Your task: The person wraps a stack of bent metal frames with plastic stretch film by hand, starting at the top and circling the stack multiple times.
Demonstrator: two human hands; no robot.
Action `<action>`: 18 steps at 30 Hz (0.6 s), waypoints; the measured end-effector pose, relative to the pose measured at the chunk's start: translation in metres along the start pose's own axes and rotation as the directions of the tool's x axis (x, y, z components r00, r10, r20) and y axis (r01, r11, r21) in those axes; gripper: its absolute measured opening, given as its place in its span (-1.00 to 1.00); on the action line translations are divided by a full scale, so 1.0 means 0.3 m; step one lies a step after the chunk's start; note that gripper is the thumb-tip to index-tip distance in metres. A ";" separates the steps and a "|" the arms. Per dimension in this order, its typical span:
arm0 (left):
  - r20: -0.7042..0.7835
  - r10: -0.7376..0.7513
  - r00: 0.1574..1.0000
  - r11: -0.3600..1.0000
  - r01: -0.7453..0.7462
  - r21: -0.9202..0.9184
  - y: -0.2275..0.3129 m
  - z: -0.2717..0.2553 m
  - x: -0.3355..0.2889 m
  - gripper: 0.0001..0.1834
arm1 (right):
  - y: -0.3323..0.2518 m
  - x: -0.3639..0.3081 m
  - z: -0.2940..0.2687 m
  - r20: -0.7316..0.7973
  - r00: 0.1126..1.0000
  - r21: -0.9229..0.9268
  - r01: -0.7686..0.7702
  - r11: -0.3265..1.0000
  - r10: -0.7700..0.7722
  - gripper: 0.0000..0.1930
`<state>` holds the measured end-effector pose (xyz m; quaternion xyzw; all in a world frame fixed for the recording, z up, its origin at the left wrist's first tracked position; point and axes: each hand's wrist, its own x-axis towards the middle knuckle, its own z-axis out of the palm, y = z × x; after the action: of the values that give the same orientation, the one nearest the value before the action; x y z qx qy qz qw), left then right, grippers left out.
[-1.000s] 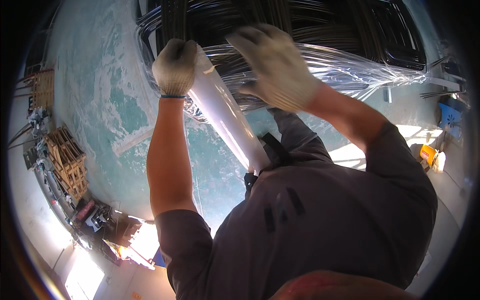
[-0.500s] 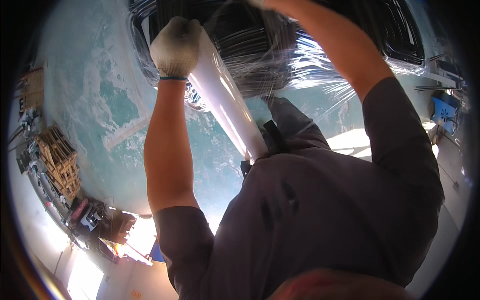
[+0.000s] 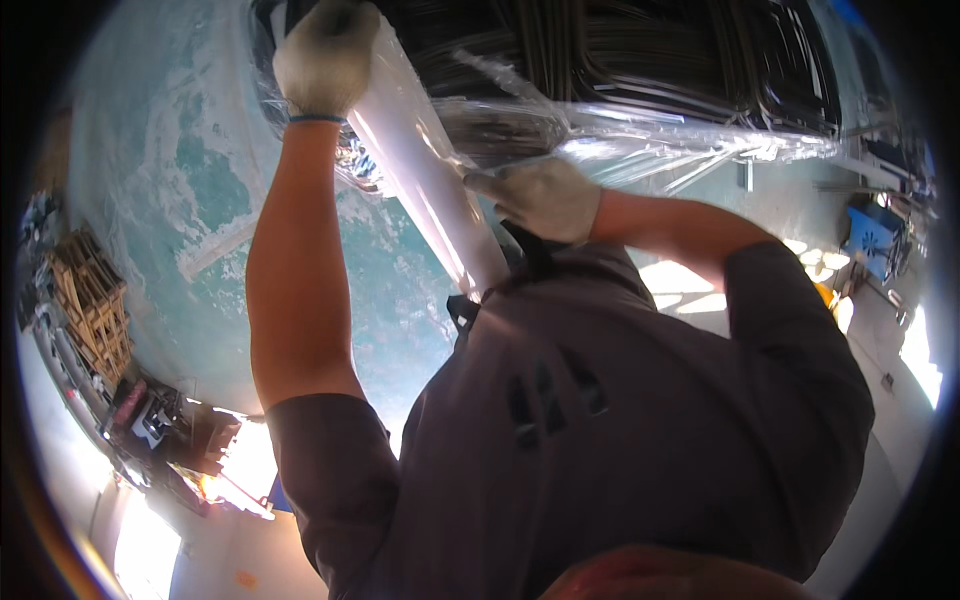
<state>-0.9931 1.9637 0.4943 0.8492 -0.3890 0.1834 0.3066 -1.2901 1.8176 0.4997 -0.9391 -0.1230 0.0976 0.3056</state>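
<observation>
A long roll of clear stretch film (image 3: pixel 425 160) slants from the upper left down to my waist. My left hand (image 3: pixel 325 62), in a whitish knitted glove with a darkened patch, is closed around its upper end. My right hand (image 3: pixel 548 198), gloved as well, is beside the lower half of the roll. Its fingers reach out to the roll's side, slightly bent, and the fingertips look dark. Past the roll lies a bundle of black, bent, tube-like parts (image 3: pixel 660 60). Shiny stretch film (image 3: pixel 690 145) runs in creased bands along its near side.
Worn green-painted floor (image 3: pixel 210 150) spreads to the left. A wooden pallet-like stack (image 3: pixel 90 300) and assorted gear stand along the left wall. Over at the right is a blue box-like object (image 3: pixel 872 240). Bright sunlight patches (image 3: pixel 680 285) fall near my legs.
My right hand has come back from the far upper edge to the side of the roll. My left hand and the roll's upper end have shifted slightly up and left in view.
</observation>
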 end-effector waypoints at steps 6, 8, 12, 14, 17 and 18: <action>0.065 0.242 0.968 0.946 -0.250 0.206 -0.028 -0.007 0.010 -0.84 | -0.008 -0.064 -0.194 0.418 0.886 -0.251 -0.099 0.963 0.200 -0.63; 0.079 0.040 0.996 0.992 -0.049 0.116 0.011 -0.005 0.009 -0.85 | 0.007 -0.092 -0.200 0.443 0.863 -0.272 -0.131 0.953 0.245 -0.66; 0.016 0.034 0.999 0.998 -0.035 0.049 0.037 -0.016 0.003 -0.90 | 0.147 -0.210 -0.144 0.239 0.957 -0.346 -0.074 0.935 0.164 -0.72; 0.040 -0.269 0.962 0.954 0.272 -0.124 0.163 -0.073 0.042 -0.77 | 0.209 -0.253 -0.120 0.114 0.988 -0.366 -0.052 0.929 0.100 -0.75; 0.080 -0.282 0.956 0.944 0.291 -0.157 0.165 -0.071 0.046 -0.76 | 0.281 -0.320 -0.093 0.060 0.992 -0.416 -0.080 0.906 0.115 -0.82; 0.092 -0.286 0.954 0.936 0.299 -0.187 0.171 -0.075 0.049 -0.76 | 0.302 -0.350 -0.072 0.084 0.976 -0.455 -0.142 0.879 0.201 -0.83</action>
<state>-1.0251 1.9444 0.5383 0.8681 -0.2841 0.0690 0.4013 -1.3688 1.7043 0.4740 -0.9830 -0.0779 0.1538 0.0638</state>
